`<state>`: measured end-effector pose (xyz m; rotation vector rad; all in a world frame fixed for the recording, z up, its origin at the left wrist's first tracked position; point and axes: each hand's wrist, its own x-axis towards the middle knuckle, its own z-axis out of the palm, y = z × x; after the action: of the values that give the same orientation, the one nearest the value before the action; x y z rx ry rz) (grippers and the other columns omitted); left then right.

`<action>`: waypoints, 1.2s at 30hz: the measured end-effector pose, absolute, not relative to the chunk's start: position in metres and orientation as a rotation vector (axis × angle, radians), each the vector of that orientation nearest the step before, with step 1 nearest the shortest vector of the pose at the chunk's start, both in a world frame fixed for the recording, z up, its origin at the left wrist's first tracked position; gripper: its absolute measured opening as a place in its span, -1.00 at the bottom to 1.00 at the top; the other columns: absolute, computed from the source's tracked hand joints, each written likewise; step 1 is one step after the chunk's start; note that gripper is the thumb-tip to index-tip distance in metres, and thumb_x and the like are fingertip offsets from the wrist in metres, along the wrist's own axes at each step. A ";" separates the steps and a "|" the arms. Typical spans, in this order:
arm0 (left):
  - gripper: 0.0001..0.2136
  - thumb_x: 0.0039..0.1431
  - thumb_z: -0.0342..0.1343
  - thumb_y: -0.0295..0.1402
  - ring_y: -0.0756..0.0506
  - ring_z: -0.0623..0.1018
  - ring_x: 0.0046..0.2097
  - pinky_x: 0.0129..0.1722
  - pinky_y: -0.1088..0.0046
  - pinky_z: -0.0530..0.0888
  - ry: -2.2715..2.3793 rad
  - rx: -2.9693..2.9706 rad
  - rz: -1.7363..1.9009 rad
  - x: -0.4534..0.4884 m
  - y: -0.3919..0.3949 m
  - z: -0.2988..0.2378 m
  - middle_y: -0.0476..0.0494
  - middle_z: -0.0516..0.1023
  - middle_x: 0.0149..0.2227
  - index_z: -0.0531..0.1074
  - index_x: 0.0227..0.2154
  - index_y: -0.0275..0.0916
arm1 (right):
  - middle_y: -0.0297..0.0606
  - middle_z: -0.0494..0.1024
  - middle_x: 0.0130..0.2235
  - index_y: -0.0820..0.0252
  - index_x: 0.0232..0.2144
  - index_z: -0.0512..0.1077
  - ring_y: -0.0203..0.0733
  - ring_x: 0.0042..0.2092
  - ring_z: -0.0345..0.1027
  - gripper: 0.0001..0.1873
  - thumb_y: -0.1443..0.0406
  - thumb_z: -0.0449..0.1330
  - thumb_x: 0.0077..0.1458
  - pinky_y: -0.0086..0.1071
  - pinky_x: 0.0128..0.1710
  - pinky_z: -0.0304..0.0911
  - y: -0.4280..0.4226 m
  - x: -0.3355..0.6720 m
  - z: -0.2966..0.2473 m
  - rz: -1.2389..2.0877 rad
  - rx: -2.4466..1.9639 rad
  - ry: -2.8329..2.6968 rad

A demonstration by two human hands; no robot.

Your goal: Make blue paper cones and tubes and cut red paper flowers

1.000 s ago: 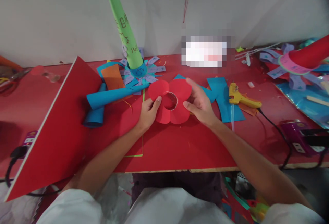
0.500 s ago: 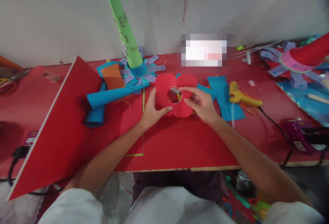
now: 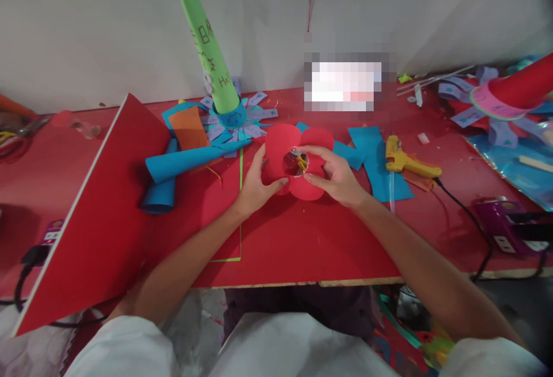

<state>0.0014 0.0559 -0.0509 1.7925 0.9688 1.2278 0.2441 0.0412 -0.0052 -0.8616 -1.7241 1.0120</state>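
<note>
Between my hands is a red paper flower [image 3: 283, 138] with rounded petals and a round hole in its middle. It is raised above the red table, and something yellow and metallic shows through the hole. My left hand [image 3: 254, 187] pinches the flower's left side, thumb on the near face and fingers partly behind. My right hand [image 3: 339, 178] grips the right side, its fingertips at the rim of the hole. Behind the flower lie blue paper pieces [image 3: 374, 164], and a blue paper cone [image 3: 190, 161] rests to its left.
A yellow hot glue gun [image 3: 410, 161] lies to the right, its cord running to a purple power strip [image 3: 503, 227]. At the left a red board [image 3: 103, 215] stands tilted. A green paper tube [image 3: 207, 48] with writing rises at the back. The table's front edge [image 3: 302, 285] is near me.
The flower has turned slightly in my hands, and its hole has shifted a little to the right. My right thumb has moved closer to the hole's rim.
</note>
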 end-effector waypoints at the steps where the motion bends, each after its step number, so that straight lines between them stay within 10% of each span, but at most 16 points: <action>1: -0.08 0.17 0.43 0.04 -0.37 0.33 0.51 0.46 -0.03 0.34 0.962 1.795 1.223 0.001 0.056 -0.051 -0.39 0.24 0.52 0.12 0.48 -0.03 | -0.22 0.56 0.33 -0.11 0.28 0.50 0.12 0.37 0.41 -0.48 0.14 0.35 0.30 0.10 0.44 0.30 0.041 0.244 -0.006 1.015 -0.859 -1.722; 9: -0.04 0.30 0.30 0.09 -0.31 0.45 0.44 0.38 0.05 0.47 0.851 1.629 1.245 0.005 0.049 -0.040 -0.31 0.26 0.52 -0.16 0.57 0.12 | -0.28 0.43 0.45 -0.15 0.36 0.44 0.19 0.49 0.24 -0.33 0.10 0.39 0.23 0.14 0.50 0.19 0.041 0.247 -0.001 1.065 -0.915 -1.703; 16: -0.56 0.40 0.25 -0.10 -0.26 0.52 0.38 0.44 0.07 0.37 0.907 1.800 1.196 -0.004 0.050 -0.025 -0.25 0.57 0.33 0.53 0.26 -0.08 | -0.31 0.43 0.45 -0.14 0.38 0.43 0.11 0.50 0.24 -0.32 0.21 0.36 0.23 0.10 0.51 0.18 0.042 0.248 -0.002 1.158 -0.868 -1.742; 36: -0.52 0.40 0.22 -0.21 -0.23 0.61 0.30 0.33 0.18 0.52 0.969 1.949 1.176 -0.003 0.046 -0.022 -0.24 0.59 0.31 0.49 0.33 -0.13 | -0.29 0.38 0.48 -0.14 0.43 0.37 0.12 0.53 0.17 -0.30 0.20 0.33 0.28 0.13 0.52 0.18 0.042 0.249 -0.002 1.149 -0.854 -1.838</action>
<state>-0.0032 0.0463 -0.0220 1.9493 0.9688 1.1764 0.2489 0.0420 -0.0015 -0.8537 -1.8381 1.1488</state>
